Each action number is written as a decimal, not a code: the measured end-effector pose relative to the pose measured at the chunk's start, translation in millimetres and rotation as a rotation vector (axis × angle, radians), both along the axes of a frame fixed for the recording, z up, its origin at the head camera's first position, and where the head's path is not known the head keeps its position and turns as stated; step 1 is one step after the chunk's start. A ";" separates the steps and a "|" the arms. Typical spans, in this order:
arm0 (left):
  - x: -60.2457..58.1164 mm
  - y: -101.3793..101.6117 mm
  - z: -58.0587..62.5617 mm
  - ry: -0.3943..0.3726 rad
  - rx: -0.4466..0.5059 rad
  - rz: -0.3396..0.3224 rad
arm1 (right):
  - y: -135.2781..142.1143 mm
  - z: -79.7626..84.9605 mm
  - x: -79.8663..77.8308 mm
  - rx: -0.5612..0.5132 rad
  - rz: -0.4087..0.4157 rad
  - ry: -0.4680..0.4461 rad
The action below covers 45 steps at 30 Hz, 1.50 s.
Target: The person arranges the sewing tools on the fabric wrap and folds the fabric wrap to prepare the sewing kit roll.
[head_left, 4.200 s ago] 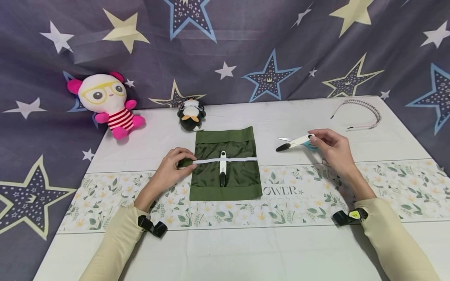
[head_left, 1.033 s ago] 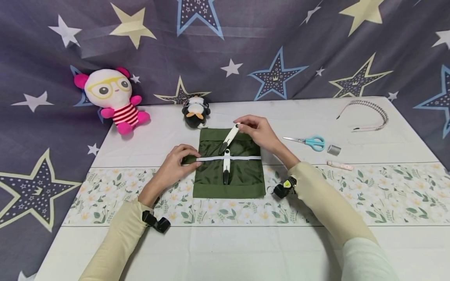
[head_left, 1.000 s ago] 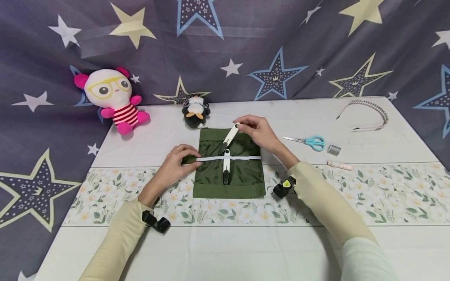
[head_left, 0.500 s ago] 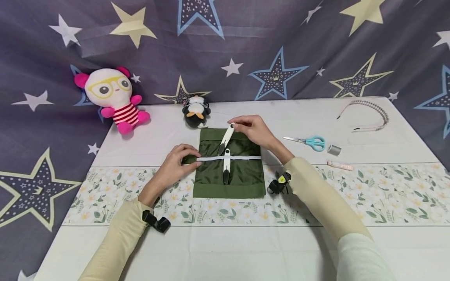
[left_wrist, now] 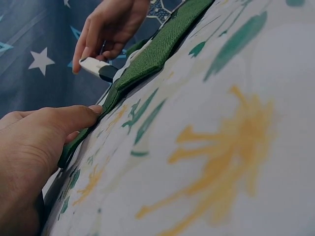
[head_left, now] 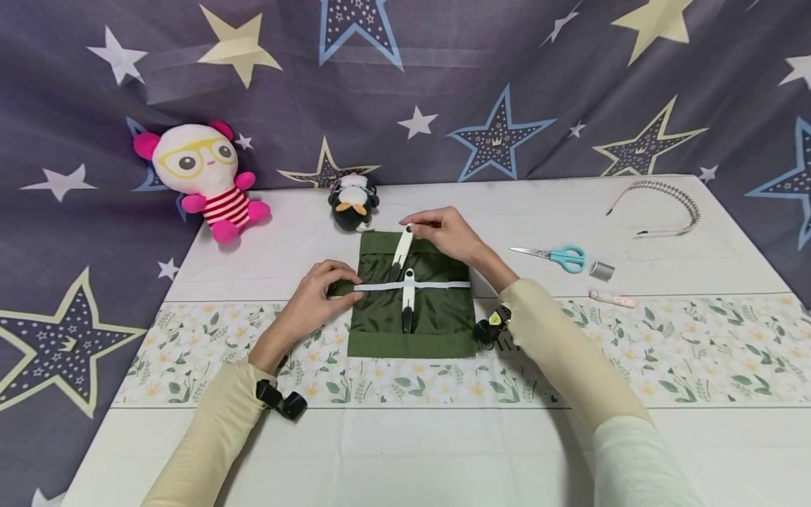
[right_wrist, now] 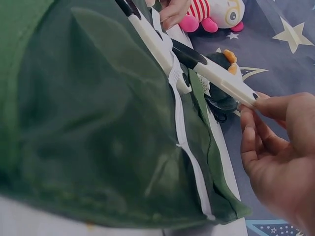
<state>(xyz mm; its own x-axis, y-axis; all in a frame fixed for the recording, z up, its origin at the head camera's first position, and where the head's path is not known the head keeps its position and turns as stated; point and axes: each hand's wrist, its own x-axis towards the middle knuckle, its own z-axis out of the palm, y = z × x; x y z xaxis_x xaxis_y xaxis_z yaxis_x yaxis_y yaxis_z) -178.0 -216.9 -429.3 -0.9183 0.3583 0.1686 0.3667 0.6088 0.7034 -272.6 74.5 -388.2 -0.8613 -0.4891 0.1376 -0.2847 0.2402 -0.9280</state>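
A green fabric piece (head_left: 412,343), some sort of flat pouch or organizer, lies on the table with white elastic (head_left: 443,285) across its middle. My left hand (head_left: 317,294) pinches its left edge by the elastic; the wrist view shows the thumb (left_wrist: 74,118) on the green cloth. One slim white tool with a black tip (head_left: 407,299) is tucked under the elastic. My right hand (head_left: 446,232) pinches the holed end of a second such tool (head_left: 402,246), its black tip slanting down to the elastic, left of the first. In the right wrist view this held tool (right_wrist: 224,76) is tilted.
Blue-handled scissors (head_left: 567,258), a grey thread spool (head_left: 602,270) and a small pink item (head_left: 612,298) lie to the right. A headband (head_left: 687,204) is at the far right. A penguin plush (head_left: 351,204) and a pink-and-white plush (head_left: 218,186) are at the back.
My right hand has carried the second white tool from beside the scissors to over the green fabric, then slightly further left, turning it more upright. My left hand keeps its grip.
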 end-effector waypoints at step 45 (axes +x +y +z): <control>0.6 1.4 0.8 0.000 -0.008 0.004 | -21.0 -9.5 7.3 0.092 0.003 0.026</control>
